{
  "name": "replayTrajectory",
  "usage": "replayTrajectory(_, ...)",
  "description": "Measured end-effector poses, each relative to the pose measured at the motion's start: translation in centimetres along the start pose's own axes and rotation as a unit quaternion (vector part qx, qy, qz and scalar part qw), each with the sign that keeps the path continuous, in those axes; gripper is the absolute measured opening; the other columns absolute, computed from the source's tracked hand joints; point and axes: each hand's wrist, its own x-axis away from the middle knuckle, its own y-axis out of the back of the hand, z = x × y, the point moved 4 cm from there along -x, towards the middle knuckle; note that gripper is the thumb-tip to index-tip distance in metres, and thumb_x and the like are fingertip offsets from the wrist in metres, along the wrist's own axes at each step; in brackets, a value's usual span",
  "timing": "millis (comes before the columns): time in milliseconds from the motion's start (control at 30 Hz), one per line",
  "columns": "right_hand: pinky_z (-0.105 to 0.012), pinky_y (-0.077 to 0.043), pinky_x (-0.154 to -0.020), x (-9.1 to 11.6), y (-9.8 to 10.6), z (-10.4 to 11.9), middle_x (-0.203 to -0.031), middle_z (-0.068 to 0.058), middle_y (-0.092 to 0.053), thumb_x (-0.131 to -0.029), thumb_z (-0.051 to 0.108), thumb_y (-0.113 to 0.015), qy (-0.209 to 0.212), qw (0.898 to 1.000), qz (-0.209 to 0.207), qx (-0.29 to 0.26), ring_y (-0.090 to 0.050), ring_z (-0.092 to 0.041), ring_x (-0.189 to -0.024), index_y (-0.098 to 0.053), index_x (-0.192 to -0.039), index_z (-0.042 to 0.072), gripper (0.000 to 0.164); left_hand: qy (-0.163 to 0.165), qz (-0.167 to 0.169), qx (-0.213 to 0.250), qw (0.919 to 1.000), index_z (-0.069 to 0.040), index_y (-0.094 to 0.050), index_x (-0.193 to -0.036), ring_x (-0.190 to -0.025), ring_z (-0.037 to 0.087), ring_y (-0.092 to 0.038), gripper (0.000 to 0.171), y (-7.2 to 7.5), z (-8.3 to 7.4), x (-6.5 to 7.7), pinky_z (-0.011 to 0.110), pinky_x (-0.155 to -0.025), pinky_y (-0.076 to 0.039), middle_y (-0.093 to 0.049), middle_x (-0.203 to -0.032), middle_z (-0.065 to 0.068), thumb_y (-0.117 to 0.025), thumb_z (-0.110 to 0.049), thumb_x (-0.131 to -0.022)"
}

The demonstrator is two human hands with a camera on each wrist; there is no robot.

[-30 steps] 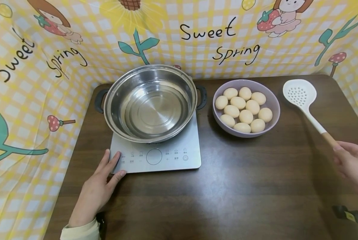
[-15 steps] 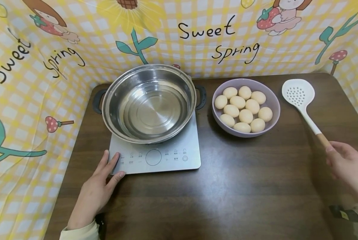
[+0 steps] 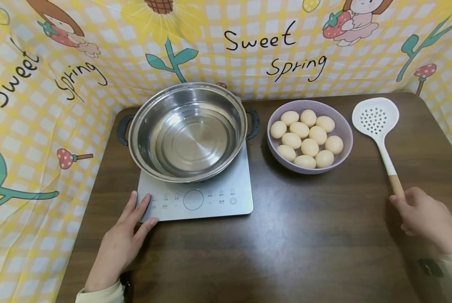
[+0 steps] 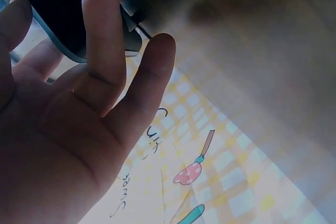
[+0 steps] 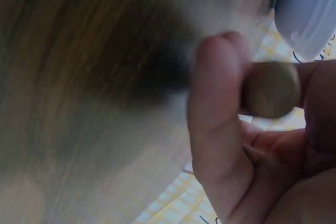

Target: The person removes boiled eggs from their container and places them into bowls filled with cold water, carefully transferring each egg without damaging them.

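Note:
My right hand (image 3: 424, 216) grips the wooden handle of a white slotted skimmer (image 3: 375, 115), whose perforated head points away toward the back of the table. In the right wrist view the round end of the handle (image 5: 273, 89) shows between the curled fingers and thumb. My left hand (image 3: 121, 244) rests with fingers spread on the front left corner of a silver induction cooktop (image 3: 226, 206). A steel pot (image 3: 191, 143) with black side handles stands on the cooktop and seems to hold clear water. To its right, a purple bowl (image 3: 309, 171) holds several pale eggs (image 3: 310, 147).
A dark wooden table (image 3: 271, 252) carries everything. Behind it and along both sides hangs a yellow checked cloth (image 3: 210, 54) with printed flowers and lettering. The bowl sits between the pot and the skimmer.
My right hand has moved left with the skimmer, whose handle has swung to a steeper angle and whose head now looks larger and slightly raised. The left hand has kept its place on the cooktop.

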Motion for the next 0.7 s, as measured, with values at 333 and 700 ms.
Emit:
replayTrajectory(333, -0.034, -0.034, -0.054, -0.45, -0.39, -0.02, -0.057, 0.002, -0.054, -0.108, 0.051, -0.034, 0.025, 0.997, 0.022, 0.076, -0.048, -0.02, -0.053, -0.05, -0.076, 0.011, 0.054, 0.001, 0.002, 0.002, 1.0, -0.024, -0.027, -0.162, -0.135, 0.052, -0.039, 0.068, 0.01, -0.04, 0.05, 0.07, -0.092, -0.038, -0.009, -0.167, 0.013, -0.054, -0.046, -0.104)
replayTrajectory(700, -0.04, -0.034, -0.048, -0.79, 0.04, 0.02, -0.066, -0.002, -0.052, -0.107, 0.057, -0.03, 0.009, 0.99, 0.06, 0.128, -0.048, -0.027, -0.059, -0.05, -0.076, 0.013, 0.057, 0.003, 0.004, 0.002, 1.0, -0.024, -0.027, -0.162, -0.135, 0.051, -0.039, 0.067, 0.16, -0.09, -0.02, 0.07, -0.093, -0.039, -0.01, -0.167, 0.013, -0.053, -0.047, -0.104)
